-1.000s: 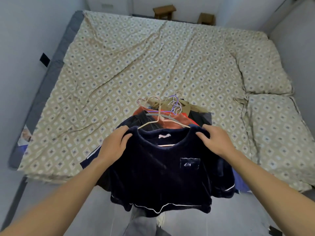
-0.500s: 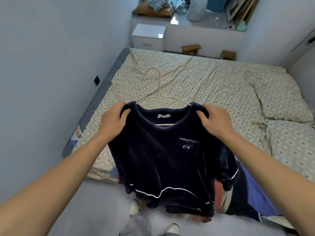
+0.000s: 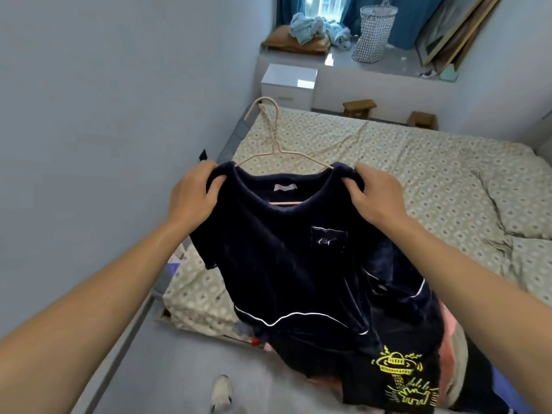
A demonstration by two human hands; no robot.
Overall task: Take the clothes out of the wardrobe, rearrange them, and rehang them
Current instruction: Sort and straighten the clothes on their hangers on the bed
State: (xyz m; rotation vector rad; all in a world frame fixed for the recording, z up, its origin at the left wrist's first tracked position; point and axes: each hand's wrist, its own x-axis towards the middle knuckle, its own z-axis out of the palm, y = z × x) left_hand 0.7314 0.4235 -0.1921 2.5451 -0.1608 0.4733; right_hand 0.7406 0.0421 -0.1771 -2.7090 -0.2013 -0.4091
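I have both hands on the dark navy top (image 3: 286, 258), one at each shoulder. My left hand (image 3: 191, 198) curls its fingers and thumb around the left shoulder seam, bunching the cloth. My right hand (image 3: 373, 195) pinches the right shoulder the same way, thumb in front, fingers behind. The top hangs on a pale wire hanger (image 3: 274, 138), whose hook rises up and to the left above the collar, with its lower bar showing through the neck opening. The top is up in the air in front of me, over the near edge of the bed, its white-piped hem falling low and a small chest pocket on the right side. Just below it, near and right, lies a heap of other clothes (image 3: 418, 369), with a black piece carrying a yellow print on top and something pink under it. The bed (image 3: 403, 174) with its patterned beige sheet stretches away to the right. Far beyond it stand a white cabinet (image 3: 288, 83), two small wooden stools (image 3: 358, 107) and a checked laundry basket (image 3: 375, 32). My shoe (image 3: 221, 394) shows on the floor at the bottom.
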